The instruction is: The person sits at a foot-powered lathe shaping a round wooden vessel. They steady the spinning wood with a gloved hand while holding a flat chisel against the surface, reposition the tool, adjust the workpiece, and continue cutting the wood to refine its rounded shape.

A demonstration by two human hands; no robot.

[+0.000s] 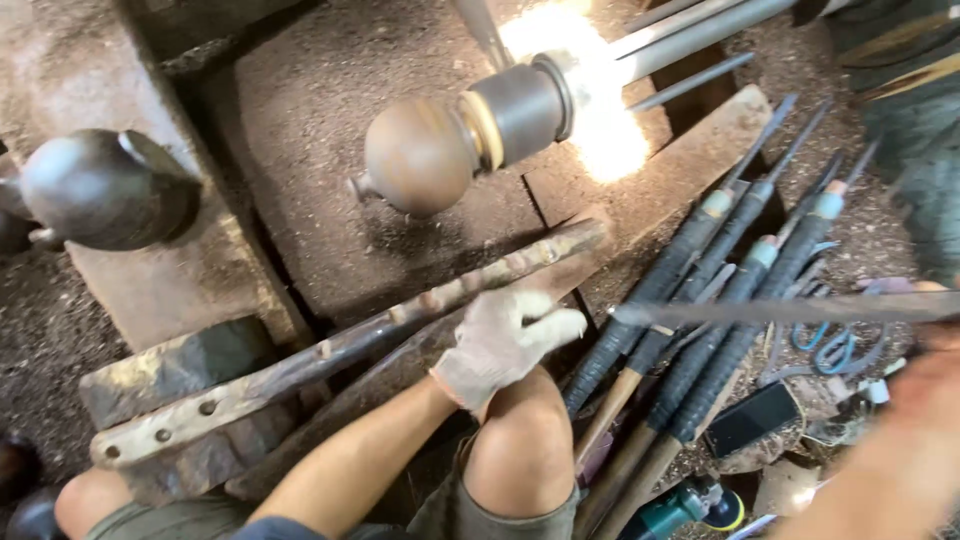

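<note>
Your gloved left hand rests loosely curled on the tool-rest bar, clamped on nothing. Your blurred right hand seems wrapped around a long chisel. The rounded workpiece sits on the lathe ahead; a loose grip could let it snatch the chisel.

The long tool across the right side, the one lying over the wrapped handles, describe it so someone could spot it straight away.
Start at the round wooden ball on the lathe up top, then drop to the bundle of black-wrapped tool handles at lower right. The long thin metal tool crosses over them almost level, held at its right end by the blurred right hand. Unlike the slanting handles, it is bare grey metal.
</note>
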